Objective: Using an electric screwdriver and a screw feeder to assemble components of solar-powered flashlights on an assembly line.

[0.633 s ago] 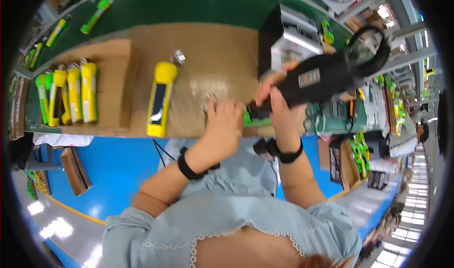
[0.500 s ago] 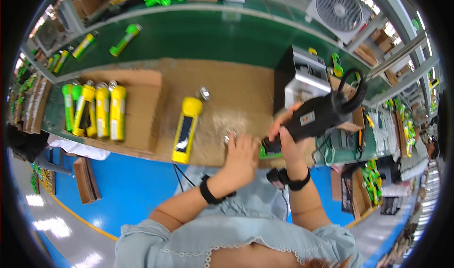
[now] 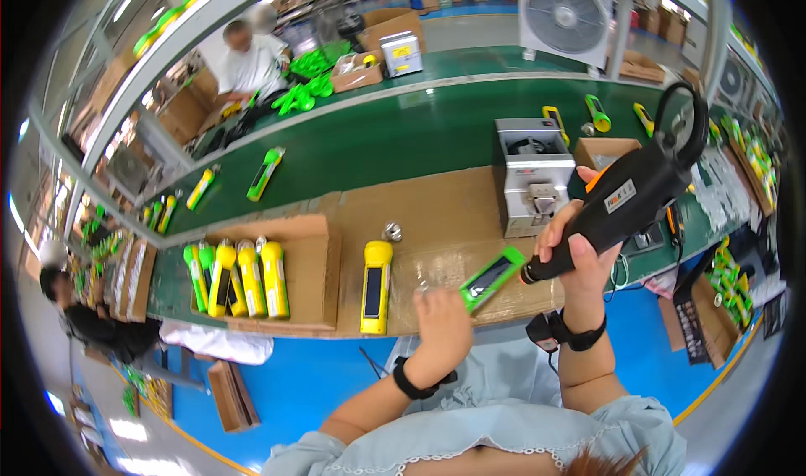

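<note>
My right hand [image 3: 579, 258] is wrapped around a black electric screwdriver [image 3: 625, 199]. Its tip points down-left, close to the end of a green flashlight body [image 3: 493, 279] with a dark panel on its face. My left hand [image 3: 443, 329] is closed at the near-left end of that body, its fingers curled and slightly blurred; the gripped end is hidden. Left of my hands a yellow flashlight [image 3: 376, 287] lies on a brown cardboard sheet [image 3: 437, 249]. By its head sits a small silvery lamp part [image 3: 392, 231].
An open cardboard box [image 3: 315, 266] with several yellow and green flashlights stands left. A silver-and-black machine [image 3: 537, 178] stands beyond my right hand. More flashlights lie on the green table [image 3: 378, 140]. Across it a person in white [image 3: 252, 65] sits near green parts; a fan [image 3: 567, 18] stands at the back.
The view has tilted up. My right hand has raised the screwdriver, and the green flashlight body, mostly hidden before, now shows slanted between my hands. My left fingers have moved from a small shiny part.
</note>
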The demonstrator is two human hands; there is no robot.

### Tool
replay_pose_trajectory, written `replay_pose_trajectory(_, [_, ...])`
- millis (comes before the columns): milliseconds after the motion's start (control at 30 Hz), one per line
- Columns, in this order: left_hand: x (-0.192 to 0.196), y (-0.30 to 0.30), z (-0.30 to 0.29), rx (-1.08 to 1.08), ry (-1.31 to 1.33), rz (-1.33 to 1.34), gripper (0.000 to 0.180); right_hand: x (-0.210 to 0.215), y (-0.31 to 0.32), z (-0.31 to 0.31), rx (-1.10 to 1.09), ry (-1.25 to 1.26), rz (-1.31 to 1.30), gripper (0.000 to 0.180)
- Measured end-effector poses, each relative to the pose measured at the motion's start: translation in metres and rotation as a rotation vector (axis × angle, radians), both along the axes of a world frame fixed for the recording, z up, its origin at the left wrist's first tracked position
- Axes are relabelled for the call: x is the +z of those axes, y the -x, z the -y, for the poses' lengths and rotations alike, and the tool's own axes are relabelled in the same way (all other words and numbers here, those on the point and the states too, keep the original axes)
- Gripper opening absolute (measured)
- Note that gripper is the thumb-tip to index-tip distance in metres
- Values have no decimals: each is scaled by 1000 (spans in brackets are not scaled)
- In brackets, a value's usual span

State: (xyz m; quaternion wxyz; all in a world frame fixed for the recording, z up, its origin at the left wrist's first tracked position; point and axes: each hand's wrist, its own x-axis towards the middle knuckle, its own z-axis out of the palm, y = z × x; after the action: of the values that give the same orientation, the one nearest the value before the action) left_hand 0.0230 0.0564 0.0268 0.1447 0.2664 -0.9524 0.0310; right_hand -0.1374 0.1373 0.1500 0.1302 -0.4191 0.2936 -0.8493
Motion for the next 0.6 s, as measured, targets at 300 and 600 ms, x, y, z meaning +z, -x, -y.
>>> replay_pose_trajectory(300, [-16,135,113,191,-139,-196,74,-36,2,-15,-277,-281,88,70])
replay_pose_trajectory(600, [29,81,77,163,-227,-72,53,-56,45,-16,-472,-317,-25,71])
